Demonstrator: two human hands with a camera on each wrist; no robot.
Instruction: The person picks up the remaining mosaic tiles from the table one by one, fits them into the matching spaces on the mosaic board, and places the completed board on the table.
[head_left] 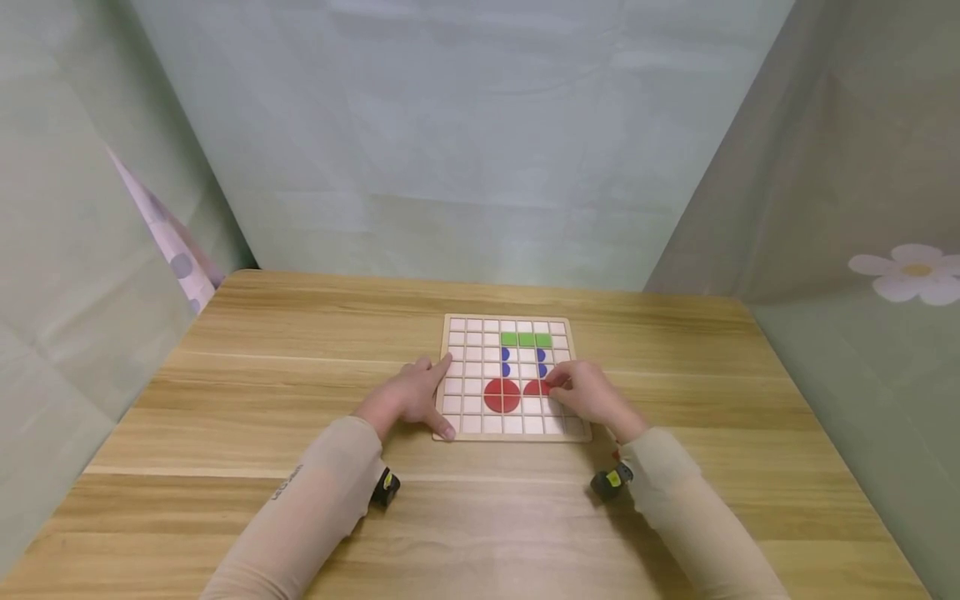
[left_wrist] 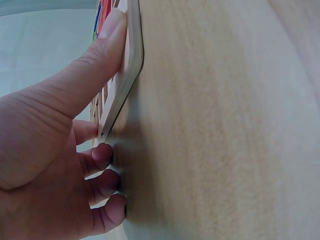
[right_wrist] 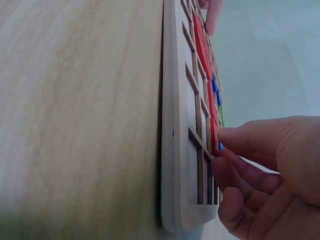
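Observation:
A square wooden grid board (head_left: pixel 465 437) with pale cells lies flat on the table. Tiles in it include a row of green squares (head_left: pixel 527 340), blue half-round tiles (head_left: pixel 506 355) in two columns, and a full red circle (head_left: pixel 502 396) made of quarter pieces. My left hand (head_left: pixel 411 393) is spread along the board's left side, thumb on the near corner and index finger on the left edge. At the right, my right hand (head_left: pixel 592 393) pinches a red quarter-circle tile (right_wrist: pixel 214 136) between thumb and fingertip, right at its cell beside another red quarter (head_left: pixel 533 388).
The wood-grain table (head_left: pixel 300 350) extends around the board on all sides. Pale curtains (head_left: pixel 480 150) hang behind and at both sides. Small black cameras (head_left: pixel 386 488) are strapped to both wrists.

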